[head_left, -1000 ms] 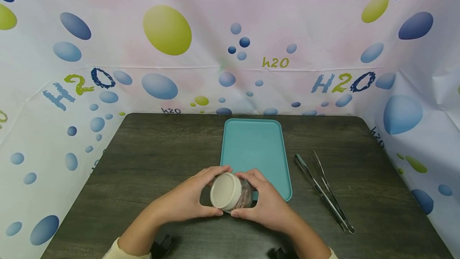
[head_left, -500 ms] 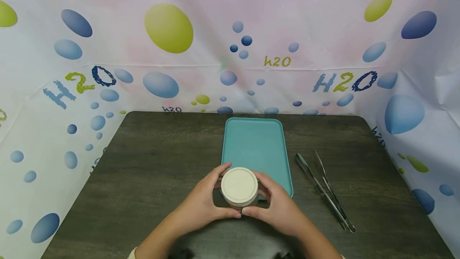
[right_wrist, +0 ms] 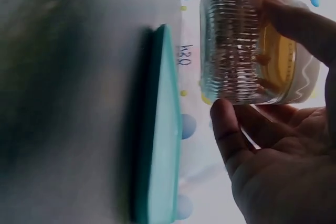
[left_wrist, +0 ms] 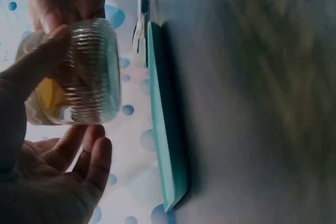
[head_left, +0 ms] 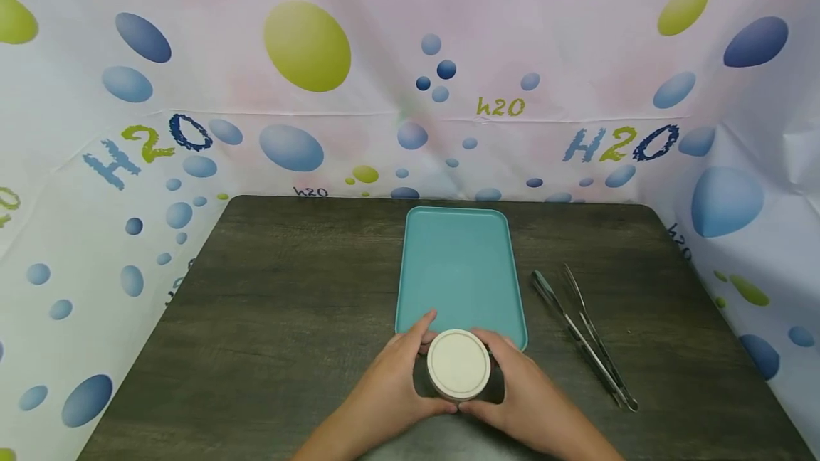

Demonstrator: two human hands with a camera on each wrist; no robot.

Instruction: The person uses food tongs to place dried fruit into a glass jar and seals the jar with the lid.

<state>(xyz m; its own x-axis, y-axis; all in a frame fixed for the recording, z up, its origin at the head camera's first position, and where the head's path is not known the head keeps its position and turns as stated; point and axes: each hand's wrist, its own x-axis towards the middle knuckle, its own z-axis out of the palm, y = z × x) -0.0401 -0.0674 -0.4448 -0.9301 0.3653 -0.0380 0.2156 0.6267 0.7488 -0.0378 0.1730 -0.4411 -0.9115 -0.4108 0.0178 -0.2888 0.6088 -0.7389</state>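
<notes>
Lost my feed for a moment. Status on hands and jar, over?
Left hand and right hand both grip the jar, lid on, held above the table. Tray just beyond it. Tongs lie clear, right.

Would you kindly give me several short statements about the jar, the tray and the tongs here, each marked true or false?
1. Both hands hold the jar: the left hand and the right hand grip its sides. True.
2. The jar's cream lid is off. False: it sits on the jar.
3. The teal tray holds several items. False: nothing lies on it.
4. The metal tongs lie on the table right of the tray. True.
5. The jar rests on the tray. False: the wrist views show it lifted clear.
</notes>
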